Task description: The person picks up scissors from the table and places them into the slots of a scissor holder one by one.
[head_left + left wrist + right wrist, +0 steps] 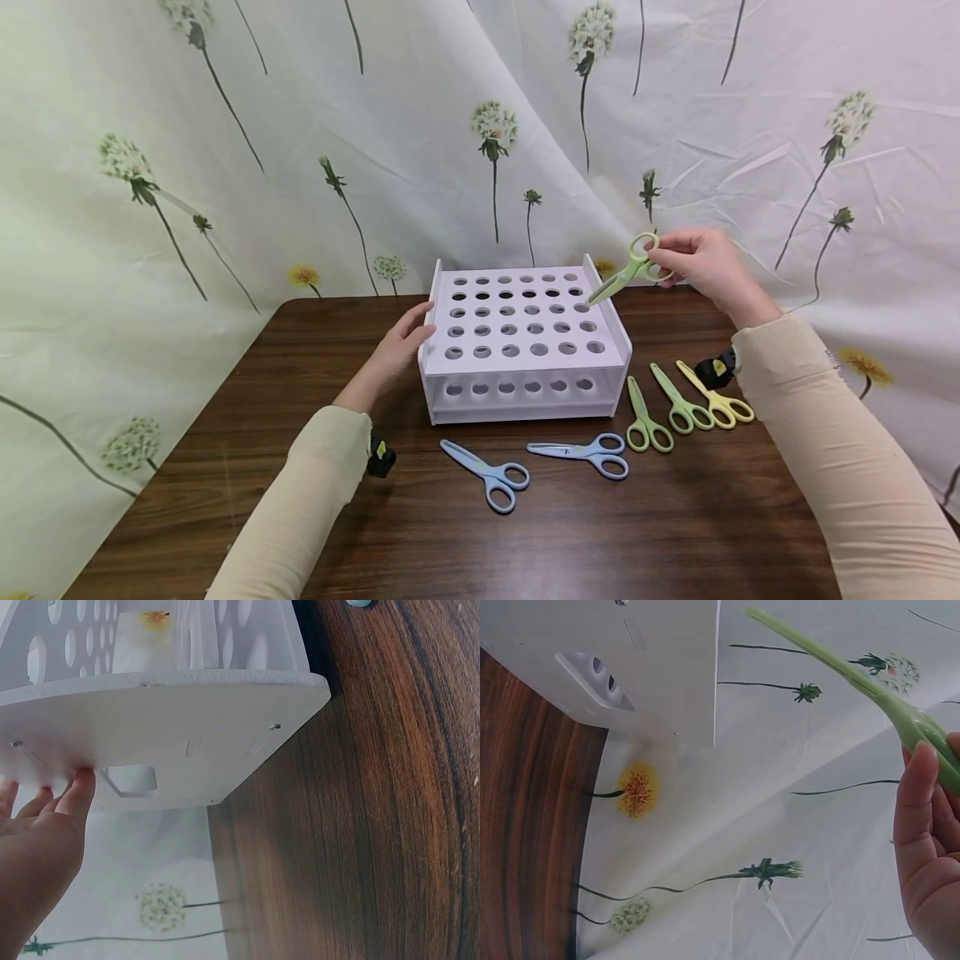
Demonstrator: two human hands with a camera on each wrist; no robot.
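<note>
A white rack [525, 367] with rows of round holes stands on the table. The fingertips of my left hand [396, 346] rest against its left side panel, and the left wrist view shows these fingers [76, 796] fairly straight on the panel. Over the rack's right side, my right hand [705, 265] pinches a pair of light green scissors [618, 282] by the handles. Their closed blades slant down to the left, the tip over the holes near the right edge in the head view. In the right wrist view, thumb and fingers hold the scissors [900, 712] at the handle.
Two blue scissors [491, 472] [592, 451] lie in front of the rack. To its right lie two green scissors [639, 410] [675, 400] and a yellow pair [708, 395]. Behind the brown wooden table [360, 533] hangs a white cloth [420, 167] printed with flowers.
</note>
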